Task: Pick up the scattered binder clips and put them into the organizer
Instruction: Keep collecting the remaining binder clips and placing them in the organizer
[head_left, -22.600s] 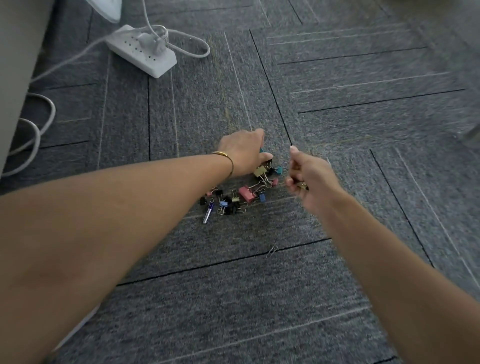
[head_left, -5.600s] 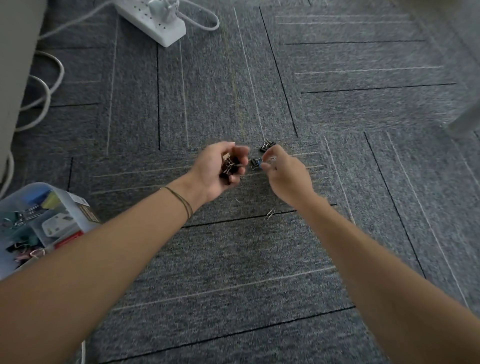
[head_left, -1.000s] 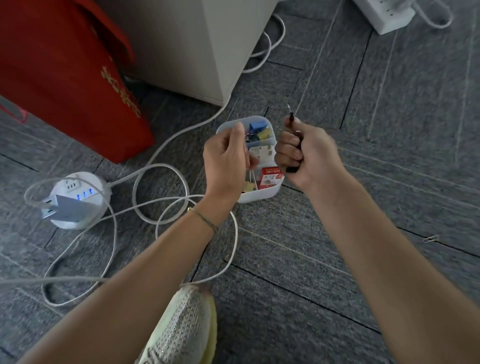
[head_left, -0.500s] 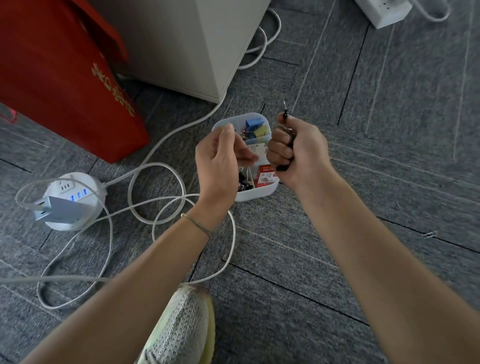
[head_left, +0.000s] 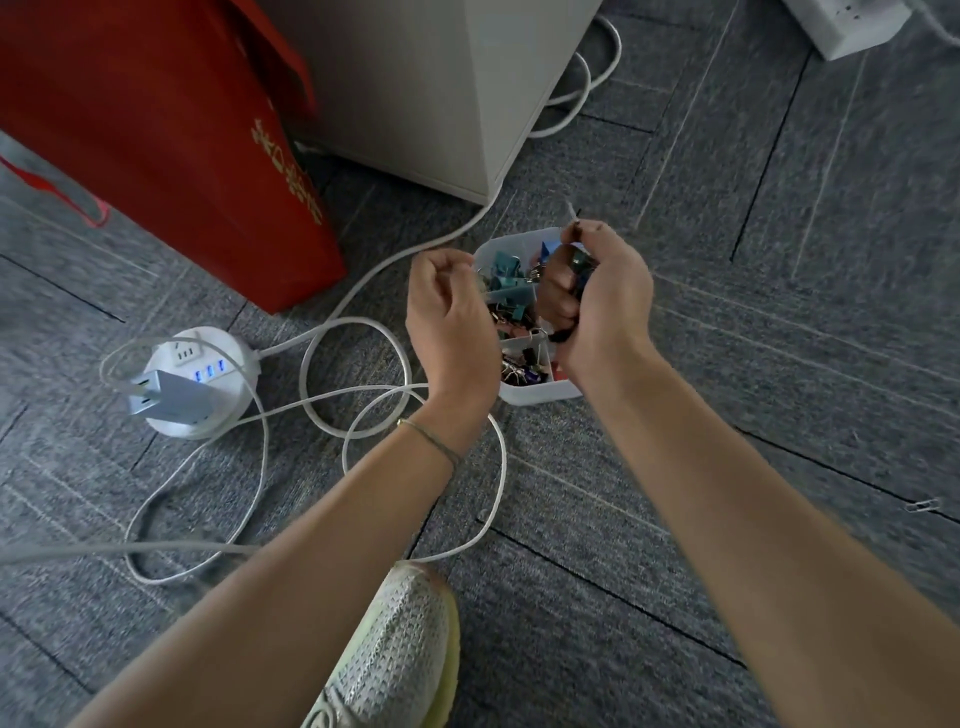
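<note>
Covering the floor (head_left: 779, 260): grey carpet tiles, white cables (head_left: 358, 358).

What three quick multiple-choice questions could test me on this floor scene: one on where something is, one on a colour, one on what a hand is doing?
1. Where is the organizer?
A. On the carpet under both hands
B. Inside the red bag
C. On top of the cabinet

2. What colour is the bag?
A. Blue
B. Red
C. Green

3. What is the right hand doing?
A. Lying flat on the carpet
B. Gripping dark clips over the organizer
C. Pulling a cable

Answers:
1. A: the white tray sits on the grey carpet, partly hidden by the hands.
2. B: it stands bright red beside the pale cabinet.
3. B: its fingers curl round clips above the tray.
</note>
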